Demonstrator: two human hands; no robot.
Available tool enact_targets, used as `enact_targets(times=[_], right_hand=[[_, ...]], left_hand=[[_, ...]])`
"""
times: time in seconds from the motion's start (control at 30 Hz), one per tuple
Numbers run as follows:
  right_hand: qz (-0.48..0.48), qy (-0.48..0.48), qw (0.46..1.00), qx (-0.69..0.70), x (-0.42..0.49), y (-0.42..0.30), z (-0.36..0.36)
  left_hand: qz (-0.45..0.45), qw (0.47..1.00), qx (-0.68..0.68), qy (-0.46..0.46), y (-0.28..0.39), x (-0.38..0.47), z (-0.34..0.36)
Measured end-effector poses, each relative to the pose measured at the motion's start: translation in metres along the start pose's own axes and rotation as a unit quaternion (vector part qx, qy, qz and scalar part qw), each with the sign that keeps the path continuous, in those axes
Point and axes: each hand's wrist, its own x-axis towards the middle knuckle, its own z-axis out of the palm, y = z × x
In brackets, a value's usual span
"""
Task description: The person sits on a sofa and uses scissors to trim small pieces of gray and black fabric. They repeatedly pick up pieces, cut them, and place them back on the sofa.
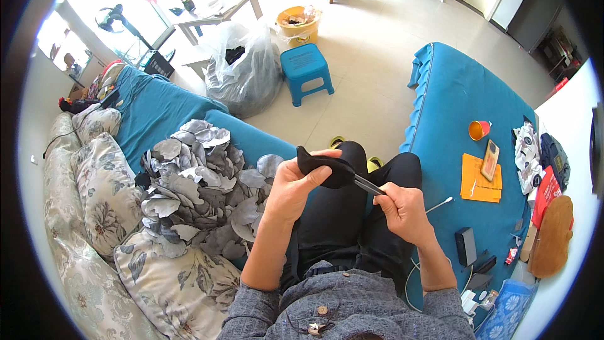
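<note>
Above my lap, my left hand point(302, 179) pinches a black fabric piece point(325, 169) with one pointed end, thumb on top and fingers behind it. My right hand point(401, 210) is closed around a slim metal tool point(368, 184), seemingly tweezers or a similar rod. The tool's far end meets the right edge of the black piece; its tip is hidden there. To my left, a large heap of grey fabric pieces point(203, 193) with rounded outlines lies on the blue-covered sofa, against floral cushions point(174, 283).
A blue plastic stool point(306, 63), a large clear bag point(245, 75) and a yellow bin point(298, 23) stand on the floor ahead. On the blue-covered surface point(462, 85) at right are an orange cup point(479, 130), a phone point(490, 160) on orange envelopes point(472, 189), and a white cable point(439, 205).
</note>
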Motion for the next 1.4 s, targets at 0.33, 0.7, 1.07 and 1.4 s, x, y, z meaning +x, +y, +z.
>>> enact_targets(times=[0.33, 0.7, 1.07, 1.4], right_hand=[[-0.035, 0.016, 0.998, -0.055, 0.003, -0.004, 0.003], [-0.079, 0.067, 0.993, -0.065, 0.004, -0.005, 0.013], [-0.018, 0.097, 0.991, 0.089, 0.002, -0.005, 0.04], [-0.014, 0.1, 0.993, 0.053, 0.005, -0.015, 0.047]], left_hand=[[0.054, 0.997, -0.039, 0.046, 0.002, -0.01, -0.002], [0.112, 0.99, -0.05, 0.063, -0.001, -0.01, -0.001], [0.157, 0.979, -0.064, 0.11, -0.011, -0.011, 0.022], [0.105, 0.988, -0.038, 0.104, 0.006, -0.013, 0.015]])
